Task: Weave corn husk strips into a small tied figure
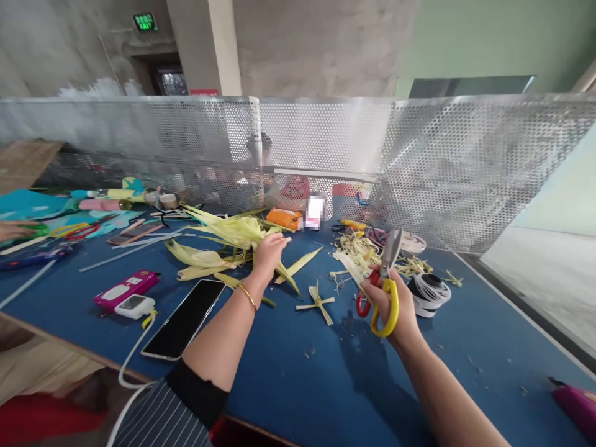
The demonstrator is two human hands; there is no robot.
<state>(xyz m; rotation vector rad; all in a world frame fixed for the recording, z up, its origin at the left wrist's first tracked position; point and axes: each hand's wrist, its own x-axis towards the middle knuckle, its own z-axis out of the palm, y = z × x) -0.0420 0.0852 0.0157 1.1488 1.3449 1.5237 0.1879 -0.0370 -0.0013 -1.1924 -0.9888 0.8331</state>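
Note:
My left hand reaches out over the blue table and closes its fingers on a strip from the pile of yellow-green palm leaves. A gold bangle circles that wrist. My right hand is raised above the table, shut on a pair of scissors with one red and one yellow handle, blades pointing up. A thin pale leaf strip also lies under that hand's fingers. A small woven leaf cross lies on the table between my two hands.
A black phone, a pink device and a white charger with cable lie at the left. Leaf trimmings and a roll of white cord sit at the right. A perforated metal screen fences the table's far side. Another person's hand shows far left.

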